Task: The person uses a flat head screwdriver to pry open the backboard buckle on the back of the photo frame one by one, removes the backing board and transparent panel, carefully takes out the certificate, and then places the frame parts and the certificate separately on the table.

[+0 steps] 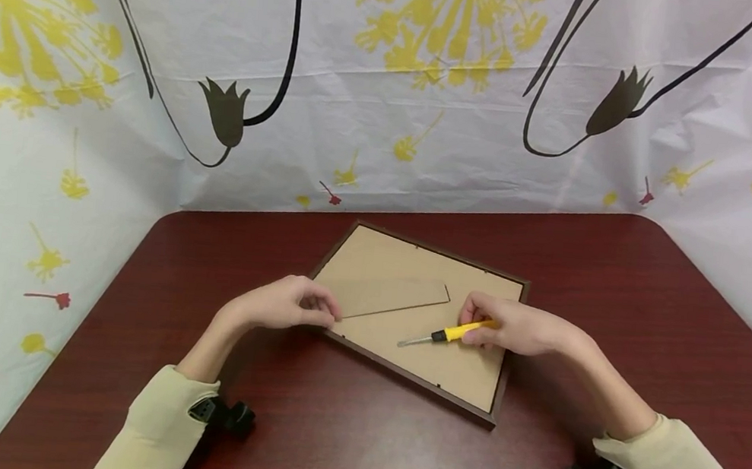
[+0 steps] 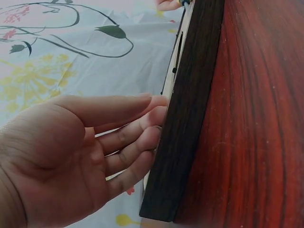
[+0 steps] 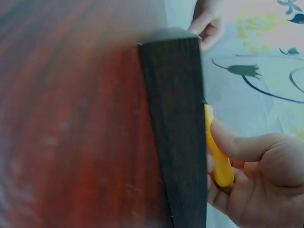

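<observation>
With the fingers of my right hand (image 1: 517, 327), I am pinching a yellow-handled tool (image 1: 458, 332) over a frame (image 1: 401, 258) that is lying back-up on the counter (image 1: 381, 449). My left hand (image 1: 286, 303) is resting at the frame's left corner, its fingers bending loosely, gripping nothing.

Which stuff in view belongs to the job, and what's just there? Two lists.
Likely the job:
- yellow-handled tool, held
- frame, back side up
- backing board
- long flap on that board

Just there:
- dark red table
- patterned sheet behind
- black wrist devices
</observation>
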Demonstrator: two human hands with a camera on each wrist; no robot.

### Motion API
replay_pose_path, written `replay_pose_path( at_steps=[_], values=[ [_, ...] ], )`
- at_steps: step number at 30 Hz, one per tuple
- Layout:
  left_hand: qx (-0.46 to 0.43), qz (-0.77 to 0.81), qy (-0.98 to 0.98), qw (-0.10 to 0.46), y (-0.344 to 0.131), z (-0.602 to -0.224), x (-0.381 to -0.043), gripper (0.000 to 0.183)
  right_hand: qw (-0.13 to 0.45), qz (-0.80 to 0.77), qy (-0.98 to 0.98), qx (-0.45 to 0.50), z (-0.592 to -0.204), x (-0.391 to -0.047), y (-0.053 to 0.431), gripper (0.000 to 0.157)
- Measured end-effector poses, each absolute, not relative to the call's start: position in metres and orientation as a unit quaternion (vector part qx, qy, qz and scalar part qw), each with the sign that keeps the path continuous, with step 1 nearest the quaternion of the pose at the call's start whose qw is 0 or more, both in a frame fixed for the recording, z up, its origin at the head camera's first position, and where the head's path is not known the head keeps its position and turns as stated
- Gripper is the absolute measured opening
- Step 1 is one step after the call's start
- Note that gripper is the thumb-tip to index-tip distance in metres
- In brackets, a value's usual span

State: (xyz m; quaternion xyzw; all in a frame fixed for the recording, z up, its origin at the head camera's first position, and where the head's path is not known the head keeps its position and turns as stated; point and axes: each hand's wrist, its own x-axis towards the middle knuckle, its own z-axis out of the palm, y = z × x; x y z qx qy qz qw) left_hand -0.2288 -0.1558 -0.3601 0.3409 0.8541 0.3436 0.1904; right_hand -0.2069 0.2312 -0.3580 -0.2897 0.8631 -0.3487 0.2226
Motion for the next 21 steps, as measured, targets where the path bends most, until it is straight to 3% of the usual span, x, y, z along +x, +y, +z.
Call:
replay_pose_path(
  at_steps=[7, 12, 21],
  values=[
    [0.302, 0.36, 0.874, 0.125, -0.162, -0.367, -0.233, 0.014, 0.266, -0.361, 0.838, -0.31, -0.353, -0.209, 0.242, 0.016],
    [0.292, 0.378, 0.874, 0.09, -0.167, -0.372, -0.237, 0.015, 0.259, -0.353, 0.842, -0.315, -0.349, -0.207, 0.246, 0.017],
    [0.283, 0.384, 0.875, 0.083, -0.172, -0.378, -0.242, 0.015, 0.318, -0.375, 0.828, -0.269, -0.35, -0.205, 0.248, 0.017]
  ],
)
